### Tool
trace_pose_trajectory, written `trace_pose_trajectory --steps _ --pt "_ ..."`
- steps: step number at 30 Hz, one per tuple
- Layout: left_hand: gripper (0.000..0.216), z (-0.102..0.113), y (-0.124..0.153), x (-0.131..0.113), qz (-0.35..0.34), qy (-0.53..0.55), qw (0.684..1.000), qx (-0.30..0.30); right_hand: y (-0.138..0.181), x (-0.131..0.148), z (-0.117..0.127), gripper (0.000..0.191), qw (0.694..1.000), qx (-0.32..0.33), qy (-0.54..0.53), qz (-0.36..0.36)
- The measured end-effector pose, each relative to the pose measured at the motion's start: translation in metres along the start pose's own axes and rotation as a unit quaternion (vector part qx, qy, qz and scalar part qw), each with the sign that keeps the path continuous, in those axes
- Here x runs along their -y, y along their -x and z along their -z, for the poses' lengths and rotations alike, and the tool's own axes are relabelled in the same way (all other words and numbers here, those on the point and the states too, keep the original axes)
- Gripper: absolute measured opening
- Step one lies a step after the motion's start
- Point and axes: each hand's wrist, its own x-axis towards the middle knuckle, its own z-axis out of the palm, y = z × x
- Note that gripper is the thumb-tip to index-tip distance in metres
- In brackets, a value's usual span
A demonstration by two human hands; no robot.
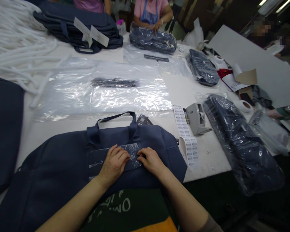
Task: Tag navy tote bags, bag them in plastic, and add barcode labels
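A navy blue bag [62, 167] with two handles lies flat at the near table edge. On its front rests a small clear plastic packet [131, 151] with a dark strap inside. My left hand [114, 162] presses on the packet with its fingers curled down. My right hand [151, 159] touches the packet's right end, fingers bent and pinched at the plastic.
Clear plastic bags [103, 90] lie spread behind the navy bag. A strip of barcode labels [186, 135] and a grey label dispenser [197, 119] sit to the right. Bagged navy bags [241, 145] lie right; white foam tubes [16, 48] far left. A co-worker [151, 13] handles a bagged item opposite.
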Motion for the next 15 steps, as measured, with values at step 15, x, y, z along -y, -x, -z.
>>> trace_pose_trajectory --steps 15 --pt "0.011 -0.008 0.001 -0.001 0.02 -0.001 1.0 0.005 -0.005 -0.004 0.011 0.016 0.998 0.064 0.022 -0.004"
